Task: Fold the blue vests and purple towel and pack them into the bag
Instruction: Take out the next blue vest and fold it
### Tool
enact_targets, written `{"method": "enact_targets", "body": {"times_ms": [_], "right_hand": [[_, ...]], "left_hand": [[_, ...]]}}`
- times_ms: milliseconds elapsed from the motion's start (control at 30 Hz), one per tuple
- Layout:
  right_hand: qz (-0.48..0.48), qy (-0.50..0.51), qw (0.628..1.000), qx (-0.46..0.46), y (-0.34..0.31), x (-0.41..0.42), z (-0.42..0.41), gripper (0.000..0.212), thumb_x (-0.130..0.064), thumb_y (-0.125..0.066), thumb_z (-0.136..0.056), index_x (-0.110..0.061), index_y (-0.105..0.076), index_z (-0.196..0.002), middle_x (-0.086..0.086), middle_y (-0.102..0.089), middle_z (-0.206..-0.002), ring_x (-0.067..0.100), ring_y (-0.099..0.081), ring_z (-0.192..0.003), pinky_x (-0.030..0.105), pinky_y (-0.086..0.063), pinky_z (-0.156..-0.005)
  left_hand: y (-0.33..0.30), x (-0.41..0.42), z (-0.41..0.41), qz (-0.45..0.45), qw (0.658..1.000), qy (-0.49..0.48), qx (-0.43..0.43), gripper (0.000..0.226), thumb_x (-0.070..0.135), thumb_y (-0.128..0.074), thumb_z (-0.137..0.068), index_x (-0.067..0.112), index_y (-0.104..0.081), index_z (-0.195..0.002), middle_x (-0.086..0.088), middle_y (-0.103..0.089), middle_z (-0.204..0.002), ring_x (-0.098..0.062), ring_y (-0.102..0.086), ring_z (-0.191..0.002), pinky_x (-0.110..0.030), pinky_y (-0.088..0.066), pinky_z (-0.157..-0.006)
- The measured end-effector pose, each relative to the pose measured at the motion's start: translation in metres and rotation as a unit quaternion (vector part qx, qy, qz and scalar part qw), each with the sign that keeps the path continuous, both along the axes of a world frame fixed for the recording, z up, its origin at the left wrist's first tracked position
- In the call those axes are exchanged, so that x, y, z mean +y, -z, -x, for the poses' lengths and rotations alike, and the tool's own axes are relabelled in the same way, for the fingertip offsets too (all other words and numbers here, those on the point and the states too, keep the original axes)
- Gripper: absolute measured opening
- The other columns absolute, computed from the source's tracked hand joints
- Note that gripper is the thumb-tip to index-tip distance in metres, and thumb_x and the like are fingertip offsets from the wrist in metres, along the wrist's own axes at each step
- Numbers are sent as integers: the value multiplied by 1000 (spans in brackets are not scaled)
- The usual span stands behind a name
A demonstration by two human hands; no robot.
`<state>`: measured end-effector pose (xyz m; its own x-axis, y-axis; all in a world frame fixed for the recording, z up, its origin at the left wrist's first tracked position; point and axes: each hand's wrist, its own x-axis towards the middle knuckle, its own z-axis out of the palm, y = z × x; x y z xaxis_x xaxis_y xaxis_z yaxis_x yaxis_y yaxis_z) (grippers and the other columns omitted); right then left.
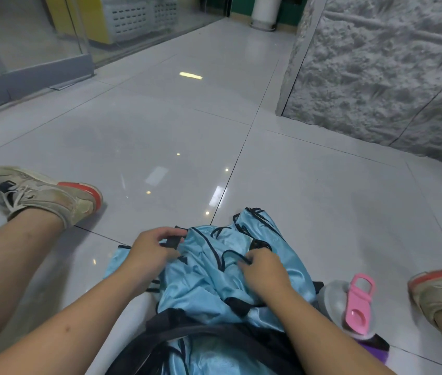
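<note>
1. Sorting the heap is the step in hand, as I judge it: the blue vests (214, 280) lie bunched on the floor between the person's legs, not yet folded.
2. The left hand (149, 253) pinches a black-trimmed edge at the far left of the heap, its grip closed on the cloth.
3. The right hand (264, 269) pinches a black-edged loop just right of the heap's middle, its grip also closed on the vests.
4. To do this well, I would say one vest should be drawn free of the others by its shoulder trims, then spread flat on the bare floor (160, 158) beyond the heap before any fold; the slippery fabric is likely to slide if folded while bunched.
5. The bag (192, 330) lies on the near side of the heap, its dark rim under the vests; blue cloth shows at its mouth, though I cannot tell how much is truly inside.
6. A sliver of the purple towel (374, 353) peeks out right of the heap, partly under a clear bottle with a pink lid (359, 304).
</note>
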<state>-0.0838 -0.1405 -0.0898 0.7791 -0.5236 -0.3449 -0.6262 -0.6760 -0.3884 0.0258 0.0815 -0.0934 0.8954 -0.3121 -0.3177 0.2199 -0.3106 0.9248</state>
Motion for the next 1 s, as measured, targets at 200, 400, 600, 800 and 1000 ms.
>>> {"method": "enact_targets", "body": {"times_ms": [200,400,600,800,1000], "right_hand": [[-27,126,973,-192,-38,-25,-14,49,-28,-51,-106,-15,-46,-59,2,-51,-57,22,-49,-57,33,-33,-51],[-136,158,935,-287,-86,-30,-33,42,-32,-44,-105,-16,-37,-68,1,-38,-62,21,-35,-58,34,-27,-55],[-256,75,922,-281,-120,-8,-44,40,-42,-48,-103,-15,-45,-74,7,-39,-66,22,-38,-61,38,-32,-59],[-297,-92,927,-208,-145,15,-42,37,-35,-54,-102,-3,-56,-83,9,-42,-75,23,-37,-66,33,-31,-51],[-312,-225,921,-59,-142,34,-30,23,-26,-58,-100,-14,-75,-91,7,-58,-76,19,-50,-68,35,-42,-61]], "left_hand": [[-28,-4,-21,-16,990,-22,-139,46,-10,-64,-92,32,-79,-82,10,-78,-83,-13,-72,-87,-20,-52,-73],[-47,-8,-22,-106,972,7,-208,33,3,-65,-96,35,-75,-94,13,-71,-102,-11,-64,-76,-23,-51,-73],[-58,-36,16,-155,952,131,-227,34,64,-74,-77,35,-75,-94,14,-62,-109,-5,-57,-105,-25,-42,-90],[-59,-51,23,124,980,74,139,39,47,-57,-81,17,-69,-103,-6,-74,-99,-27,-69,-89,-42,-55,-83],[-59,-17,4,387,826,-41,408,66,55,-49,-97,-4,-68,-122,-26,-72,-109,-40,-72,-94,-47,-56,-87]]}}
